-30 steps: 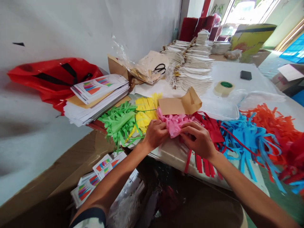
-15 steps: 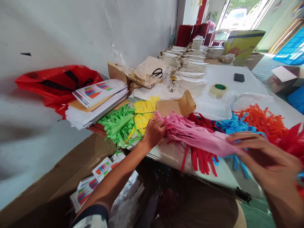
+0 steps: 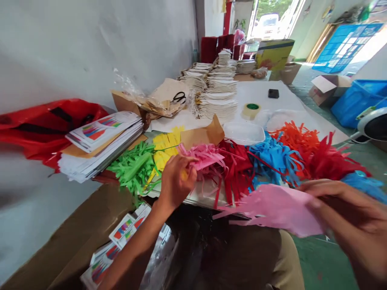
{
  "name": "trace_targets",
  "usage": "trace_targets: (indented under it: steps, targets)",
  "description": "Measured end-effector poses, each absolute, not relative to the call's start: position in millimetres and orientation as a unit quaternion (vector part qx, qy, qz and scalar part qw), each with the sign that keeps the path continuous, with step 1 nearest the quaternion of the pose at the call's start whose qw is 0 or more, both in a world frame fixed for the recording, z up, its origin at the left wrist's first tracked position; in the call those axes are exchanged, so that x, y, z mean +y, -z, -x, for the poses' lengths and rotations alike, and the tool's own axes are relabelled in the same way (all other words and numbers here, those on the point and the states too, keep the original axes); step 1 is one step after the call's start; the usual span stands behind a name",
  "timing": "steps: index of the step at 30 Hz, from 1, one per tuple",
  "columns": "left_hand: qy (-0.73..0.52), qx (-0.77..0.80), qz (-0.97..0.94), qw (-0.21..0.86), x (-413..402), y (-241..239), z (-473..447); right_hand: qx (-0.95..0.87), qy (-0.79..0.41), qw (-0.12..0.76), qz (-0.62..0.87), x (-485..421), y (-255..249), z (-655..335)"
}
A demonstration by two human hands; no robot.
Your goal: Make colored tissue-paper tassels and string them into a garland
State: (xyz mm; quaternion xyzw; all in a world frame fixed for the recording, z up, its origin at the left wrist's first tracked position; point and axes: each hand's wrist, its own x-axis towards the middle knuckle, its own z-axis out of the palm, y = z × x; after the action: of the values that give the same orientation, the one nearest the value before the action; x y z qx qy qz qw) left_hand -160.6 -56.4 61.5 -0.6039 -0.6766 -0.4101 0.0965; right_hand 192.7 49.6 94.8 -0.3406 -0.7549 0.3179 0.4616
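My right hand (image 3: 344, 217) pinches the plain end of a pink fringed tissue paper sheet (image 3: 281, 207) between thumb and fingers. The sheet hangs in front of the table edge, its cut strips pointing left. My left hand (image 3: 178, 179) is half curled beside the pink fringe bundle (image 3: 208, 155) on the table, thumb apart from the fingers. Left of it lie yellow fringe (image 3: 166, 145) and green fringe (image 3: 131, 163). To the right are dark red fringe (image 3: 237, 165), blue fringe (image 3: 273, 155) and orange fringe (image 3: 296, 139).
A brown paper piece (image 3: 196, 137) and a clear plastic tray (image 3: 244, 133) lie behind the fringes. Farther back are a tape roll (image 3: 251, 111), scissors (image 3: 179, 97), a phone (image 3: 273, 93) and stacked white bundles (image 3: 219, 94). Printed sheets (image 3: 102, 139) and a red bag (image 3: 33, 129) are left.
The pink sheet has come away from the bundle and moved down and right with my right hand. My left hand has loosened its grip on the bundle. The view has turned right.
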Motion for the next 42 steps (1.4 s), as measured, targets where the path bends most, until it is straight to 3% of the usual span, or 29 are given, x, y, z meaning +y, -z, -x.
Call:
trace_targets:
  steps: [4,11,13,18,21,27,30,33,36,39,41,42]
  targets:
    - [0.491,-0.577,0.653,-0.003,-67,-85,92,-0.755,-0.386,0.423,0.320,45,-88,-172]
    - [0.533,-0.516,0.668,-0.054,-54,-83,25,-0.728,-0.435,0.431,0.308,24,-83,-176]
    - [0.525,-0.509,0.669,-0.131,-51,-83,22,-0.738,-0.440,0.406,0.310,23,-81,-186]
    - [0.445,-0.460,0.618,-0.457,-46,-84,26,-0.750,-0.470,0.376,0.274,32,-73,-207]
    - [0.381,-0.399,0.576,-0.604,-38,-83,23,-0.751,-0.545,0.297,0.225,34,-61,-210]
    - [0.270,-0.385,0.453,-0.757,-28,-71,22,-0.580,-0.751,0.212,0.235,23,-18,-225]
    - [0.177,-0.387,0.419,-0.802,-19,-62,33,-0.534,-0.764,0.206,0.297,25,-11,-244]
    - [0.152,-0.417,0.448,-0.776,0,-60,48,-0.548,-0.731,0.182,0.364,39,-19,-256]
    - [0.157,-0.489,0.549,-0.659,20,-63,61,-0.604,-0.648,0.185,0.425,60,-25,-257]
    - [0.206,-0.593,0.690,-0.360,26,-64,57,-0.676,-0.538,0.195,0.465,82,-18,-253]
    - [0.228,-0.586,0.758,-0.171,19,-57,43,-0.713,-0.474,0.189,0.481,94,-9,-251]
    - [0.222,-0.553,0.794,-0.124,14,-49,33,-0.730,-0.444,0.183,0.487,98,-4,-250]
